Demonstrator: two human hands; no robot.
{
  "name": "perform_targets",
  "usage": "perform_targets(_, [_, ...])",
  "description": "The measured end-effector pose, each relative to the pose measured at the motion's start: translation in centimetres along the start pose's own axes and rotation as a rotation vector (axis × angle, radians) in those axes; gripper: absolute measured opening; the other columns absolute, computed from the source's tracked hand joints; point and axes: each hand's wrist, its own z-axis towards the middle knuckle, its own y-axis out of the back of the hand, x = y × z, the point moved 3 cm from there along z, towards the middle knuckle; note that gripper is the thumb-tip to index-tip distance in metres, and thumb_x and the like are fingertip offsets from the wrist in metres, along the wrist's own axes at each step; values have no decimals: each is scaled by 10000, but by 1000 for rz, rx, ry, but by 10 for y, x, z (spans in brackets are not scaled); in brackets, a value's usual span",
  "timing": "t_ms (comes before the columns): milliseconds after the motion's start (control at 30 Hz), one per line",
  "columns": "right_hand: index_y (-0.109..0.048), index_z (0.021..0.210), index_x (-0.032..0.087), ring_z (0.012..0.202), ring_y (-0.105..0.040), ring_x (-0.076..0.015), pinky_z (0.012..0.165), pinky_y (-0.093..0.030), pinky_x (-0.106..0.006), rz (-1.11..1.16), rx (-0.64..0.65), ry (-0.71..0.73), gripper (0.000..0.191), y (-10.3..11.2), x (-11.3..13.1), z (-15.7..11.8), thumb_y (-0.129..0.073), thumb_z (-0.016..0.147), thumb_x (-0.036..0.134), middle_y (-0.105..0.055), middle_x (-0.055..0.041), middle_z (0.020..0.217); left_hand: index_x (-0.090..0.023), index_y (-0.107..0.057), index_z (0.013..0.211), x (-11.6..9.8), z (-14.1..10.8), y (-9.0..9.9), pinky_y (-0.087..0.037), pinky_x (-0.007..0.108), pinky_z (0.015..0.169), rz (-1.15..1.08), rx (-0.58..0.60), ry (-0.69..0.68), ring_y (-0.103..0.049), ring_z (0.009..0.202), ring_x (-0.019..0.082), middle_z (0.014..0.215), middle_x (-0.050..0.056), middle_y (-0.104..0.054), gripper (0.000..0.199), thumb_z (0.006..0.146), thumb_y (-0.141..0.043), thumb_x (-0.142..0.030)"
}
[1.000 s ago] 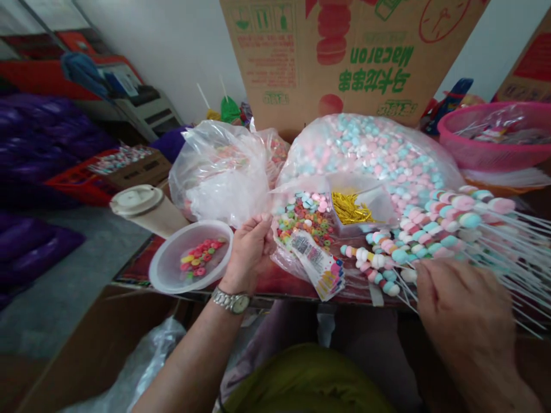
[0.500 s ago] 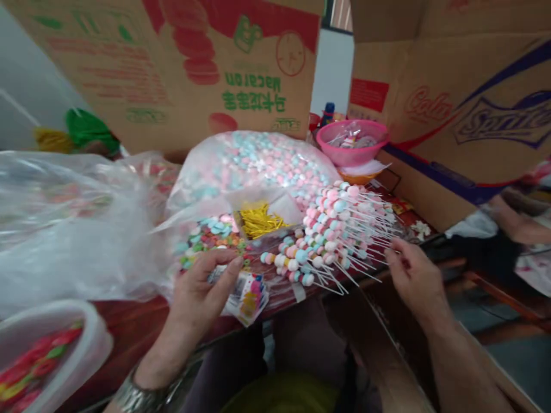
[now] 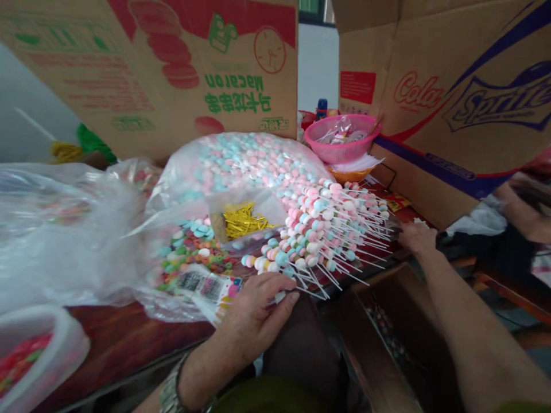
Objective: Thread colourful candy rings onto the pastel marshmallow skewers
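A fanned sheaf of candy skewers (image 3: 321,229) is laid across the red tabletop (image 3: 129,335), with pastel pink, blue and white pieces massed along the sticks and the bare white stick ends splayed toward the near edge and the right. The left hand (image 3: 253,321), a metal wristwatch (image 3: 172,390) on its wrist, is held low and flattened with the fingers extended, just at the lower stick ends; whether any stick is gripped cannot be told. The right hand (image 3: 415,238) is partly curled at the far side of the sheaf, right by the stick ends, and no hold can be confirmed there either. Behind the sheaf, a large clear bag of pastel candies (image 3: 241,160) is heaped, and a small clear bag of gold twist ties (image 3: 243,221) rests against it. Coloured ring candies (image 3: 193,252) and a printed label card (image 3: 206,287) are seen beside the skewers. The work in hand is judged to be the handling of the assembled skewers, and any lifting of them would call for the loose sticks to be gathered together first. A pink plastic basket (image 3: 340,137) stands further back, an open cardboard carton (image 3: 387,338) sits below the tabletop edge, and another person's forearm (image 3: 527,215) is seen at the right.
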Motion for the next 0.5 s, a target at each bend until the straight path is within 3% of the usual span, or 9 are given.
perform_targets(200, [-646,1020,87,1082,-519,-367,863,-338,-536,86,-41,-68,291,11,-37,-4,-460,856,239,-611,-227,1118,-220,-633,874,1,-6,-8,-477,287,718,-55,122,84,-633,810,203,862,54,-686,144,859,-506,-286])
perform_targets(300, [-649,983,81,951,-588,-323,760,-417,-436,201,-57,-135,287,24,-52,-3,-458,861,256,-642,-225,1021,-225,-639,890,-1,-2,-13,-472,279,689,-107,146,113,-631,764,192,829,37,-684,149,847,-528,-314])
perform_targets(400, [-650,879,96,725,-615,-210,626,-434,-301,346,-107,-135,250,54,-65,-5,-459,874,258,-672,-146,815,-231,-643,921,0,3,-17,-464,264,647,-238,171,188,-618,712,175,776,19,-674,169,838,-547,-343])
perform_targets(500, [-619,913,110,580,-580,-138,554,-420,-252,483,-249,-71,314,97,-69,-31,-374,928,305,-656,-101,727,-239,-617,1060,1,4,-19,-478,275,665,-513,146,343,-615,737,177,823,34,-670,276,825,-573,-377])
